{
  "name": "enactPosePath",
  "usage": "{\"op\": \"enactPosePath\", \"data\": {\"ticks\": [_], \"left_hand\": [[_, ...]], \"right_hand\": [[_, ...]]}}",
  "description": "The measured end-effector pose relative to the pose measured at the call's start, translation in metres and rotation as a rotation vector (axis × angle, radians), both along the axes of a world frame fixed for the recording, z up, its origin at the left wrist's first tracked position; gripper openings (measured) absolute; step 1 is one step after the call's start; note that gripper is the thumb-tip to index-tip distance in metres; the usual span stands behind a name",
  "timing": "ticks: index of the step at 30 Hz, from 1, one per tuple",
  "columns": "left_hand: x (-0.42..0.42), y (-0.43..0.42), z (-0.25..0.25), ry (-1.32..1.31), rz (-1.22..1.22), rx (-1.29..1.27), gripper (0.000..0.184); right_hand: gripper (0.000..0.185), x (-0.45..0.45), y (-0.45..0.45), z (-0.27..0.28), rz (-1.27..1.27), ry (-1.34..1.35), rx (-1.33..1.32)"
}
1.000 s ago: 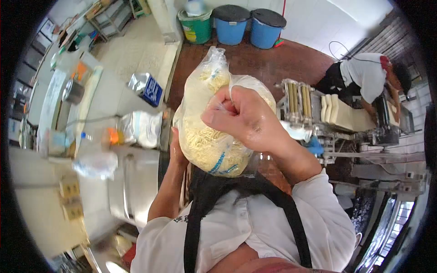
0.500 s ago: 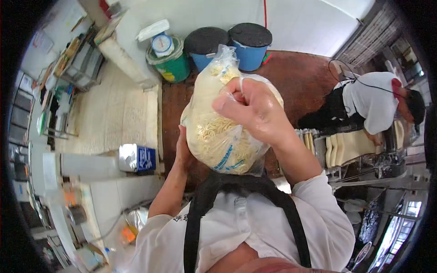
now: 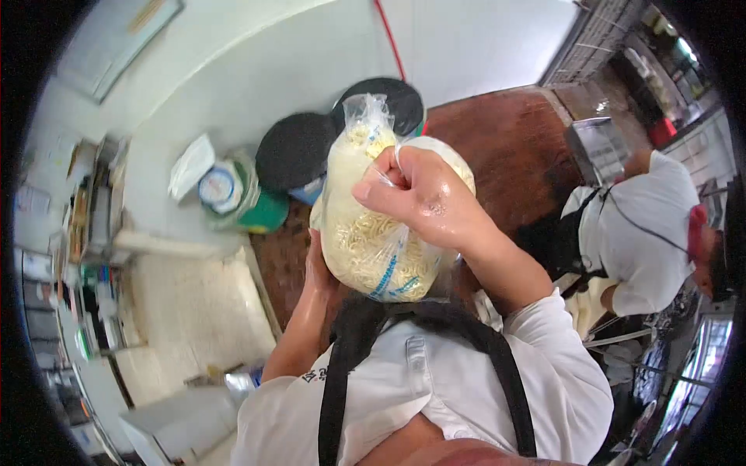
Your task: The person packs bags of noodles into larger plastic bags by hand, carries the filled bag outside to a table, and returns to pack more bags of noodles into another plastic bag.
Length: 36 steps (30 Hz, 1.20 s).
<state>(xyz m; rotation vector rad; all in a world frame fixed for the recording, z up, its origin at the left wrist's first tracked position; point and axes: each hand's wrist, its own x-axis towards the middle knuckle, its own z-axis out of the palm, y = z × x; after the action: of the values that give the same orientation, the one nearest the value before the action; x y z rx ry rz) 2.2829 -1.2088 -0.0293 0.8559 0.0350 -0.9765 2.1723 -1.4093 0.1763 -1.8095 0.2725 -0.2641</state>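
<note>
Clear plastic bags of noodles (image 3: 361, 241) with blue print are held against my chest, pale noodle strands showing through. My right hand (image 3: 427, 190) is closed in a fist in front of them, with a twist of clear plastic around its fingers; the skin looks wet. My left hand (image 3: 316, 260) presses on the lower left side of the bags, its fingers mostly hidden behind them. The gathered plastic top (image 3: 368, 109) of one bag stands up beyond my right hand.
Ahead stand two black-lidded bins (image 3: 295, 151) and a green bucket (image 3: 264, 211) with a dial scale (image 3: 218, 189) on top. A co-worker in a white shirt (image 3: 653, 229) bends over at the right. Shelving (image 3: 97, 210) lines the left; the floor (image 3: 497, 147) is reddish brown.
My view has turned, so the bins and scale now appear further left and closer. Both hands keep their hold on the bags. The co-worker's pose has shifted, an arm now reaching toward a metal box.
</note>
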Motion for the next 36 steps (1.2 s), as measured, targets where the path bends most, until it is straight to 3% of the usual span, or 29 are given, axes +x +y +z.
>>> {"op": "enactPosePath", "data": {"ticks": [2,3,7,10,13,17,20,28,32,36], "left_hand": [[0.03,-0.064,0.021,-0.046,-0.041,0.0,0.08],[0.062,-0.098,-0.003,-0.006,-0.065,-0.08,0.079],[0.132,-0.225,-0.004,-0.036,-0.245,-0.093,0.079],[0.174,-0.334,-0.012,-0.111,-0.332,-0.107,0.08],[0.193,-0.441,-0.014,-0.051,-0.35,-0.061,0.08],[0.2,-0.58,-0.008,0.012,-0.364,-0.101,0.078],[0.217,-0.667,-0.007,-0.08,-0.397,0.01,0.076],[0.249,-0.963,-0.015,-0.117,-0.602,0.045,0.07],[0.241,-1.129,-0.025,0.095,-0.719,0.019,0.072],[0.206,-1.273,0.0,-0.053,-0.808,0.05,0.074]], "right_hand": [[0.033,0.035,-0.052,0.003,-0.068,0.02,-0.006],[0.033,0.051,-0.083,0.001,-0.112,0.0,-0.03],[0.033,0.079,-0.196,0.009,-0.297,-0.024,-0.055],[0.034,0.104,-0.289,0.01,-0.33,-0.079,-0.013],[0.037,0.124,-0.385,0.009,-0.317,-0.045,-0.177],[0.042,0.136,-0.521,0.014,-0.326,0.019,-0.108],[0.042,0.153,-0.608,0.003,-0.413,-0.018,-0.049],[0.039,0.163,-0.865,-0.009,-0.625,0.016,-0.115],[0.039,0.145,-1.003,-0.004,-0.751,0.087,-0.043],[0.038,0.101,-1.125,0.001,-0.926,0.064,0.032]]}}
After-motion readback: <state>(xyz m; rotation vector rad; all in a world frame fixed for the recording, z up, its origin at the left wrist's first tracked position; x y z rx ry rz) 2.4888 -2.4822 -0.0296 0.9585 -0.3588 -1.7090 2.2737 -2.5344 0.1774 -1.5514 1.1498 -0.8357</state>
